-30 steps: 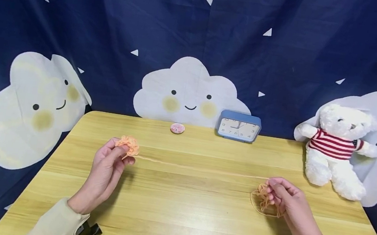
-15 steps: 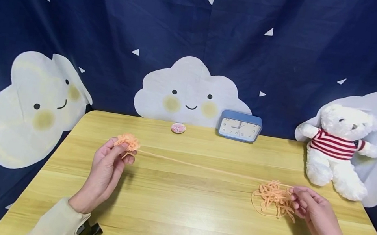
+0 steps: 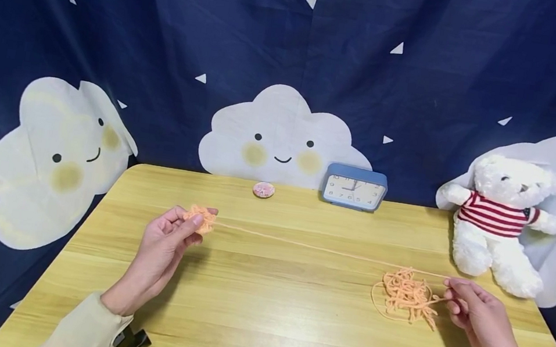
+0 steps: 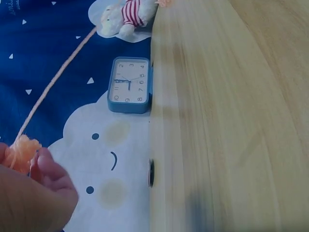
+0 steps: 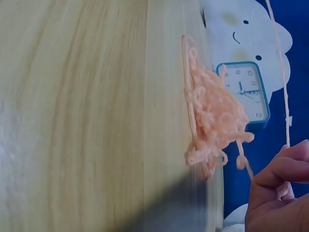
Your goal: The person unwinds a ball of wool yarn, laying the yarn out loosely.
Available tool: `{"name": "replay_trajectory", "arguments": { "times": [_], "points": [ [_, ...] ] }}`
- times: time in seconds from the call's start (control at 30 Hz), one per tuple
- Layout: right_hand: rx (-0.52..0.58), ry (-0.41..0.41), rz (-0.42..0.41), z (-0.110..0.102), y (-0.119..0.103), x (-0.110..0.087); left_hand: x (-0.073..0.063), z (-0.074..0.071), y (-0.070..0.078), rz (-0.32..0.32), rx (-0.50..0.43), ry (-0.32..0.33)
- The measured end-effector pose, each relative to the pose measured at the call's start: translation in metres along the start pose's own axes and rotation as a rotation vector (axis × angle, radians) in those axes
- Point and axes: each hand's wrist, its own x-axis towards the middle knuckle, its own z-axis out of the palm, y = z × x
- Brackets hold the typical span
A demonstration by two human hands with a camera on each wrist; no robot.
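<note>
My left hand [image 3: 162, 249] pinches a small peach-orange yarn bundle [image 3: 200, 219] between thumb and fingers, above the table's left side. From it a single yarn strand [image 3: 310, 247] stretches nearly straight across to my right hand [image 3: 488, 318], which pinches it at the right. A loose, tangled heap of the same yarn [image 3: 406, 296] lies on the table just left of the right hand. A short length runs from that heap to the right fingers, seen too in the right wrist view, where the heap [image 5: 212, 111] fills the middle. The left palm hides part of the bundle [image 4: 21, 152] in the left wrist view.
At the table's back edge stand a blue alarm clock [image 3: 355, 188] and a small round pink item [image 3: 263, 190]. A white teddy bear [image 3: 504, 221] in a striped shirt sits at the back right. Behind the wooden table [image 3: 260, 312] hangs a dark blue curtain [image 3: 296, 35] with clouds.
My right hand has moved right, off the heap, drawing out a longer strand. The left hand has shifted slightly right, and its fingers have moved around the bundle.
</note>
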Motion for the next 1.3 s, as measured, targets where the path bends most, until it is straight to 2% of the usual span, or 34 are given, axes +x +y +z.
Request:
{"name": "replay_trajectory", "arguments": {
  "times": [0.13, 0.4, 0.63, 0.83, 1.03, 1.13, 1.3],
  "points": [
    [-0.04, 0.02, 0.015, -0.005, 0.0, -0.001, -0.001, 0.0, 0.0, -0.009, 0.0, -0.054],
    [-0.154, 0.061, 0.051, -0.012, 0.0, 0.002, 0.0, 0.0, -0.003, -0.015, -0.062, -0.038],
    [-0.348, -0.021, 0.069, -0.016, 0.003, 0.005, 0.001, 0.0, -0.004, -0.015, -0.106, -0.044],
    [-0.442, -0.068, 0.064, -0.012, 0.002, 0.011, 0.002, 0.004, -0.004, -0.019, -0.113, -0.026],
    [-0.409, -0.068, 0.045, -0.008, 0.002, 0.01, 0.001, 0.008, -0.004, -0.028, -0.045, 0.017],
    [-0.354, -0.033, 0.017, -0.003, 0.001, 0.007, 0.0, 0.009, -0.004, -0.021, -0.036, 0.033],
    [-0.19, -0.004, -0.093, 0.016, 0.0, 0.002, 0.001, 0.011, -0.003, -0.013, -0.02, 0.042]
  ]
}}
